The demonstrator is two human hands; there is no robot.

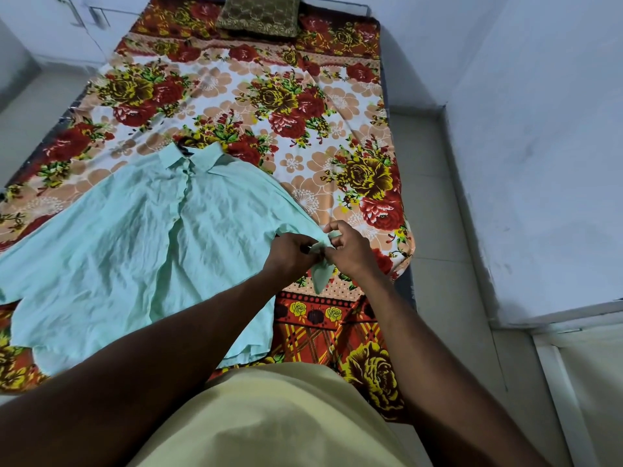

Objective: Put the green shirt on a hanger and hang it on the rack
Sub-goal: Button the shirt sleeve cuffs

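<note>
Both hands, our left hand (290,249) and right hand (347,247), pinch the green shirt (135,237) cuff at right; tugging could slide it off the bed (303,96).

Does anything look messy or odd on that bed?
Only slightly: the green shirt lies wrinkled on the flowered bedsheet, and both hands pinch its bunched sleeve cuff. Nothing looks damaged.

One pale mint-green button-up cotton shirt (135,244) lies spread here, with one dark hanger hook (184,145) peeking above its collar. One floral red-and-yellow bedsheet (303,136) is under it, and one olive-brown patterned cushion (259,15). Two bare hands: left hand (292,252), right hand (349,246).
</note>
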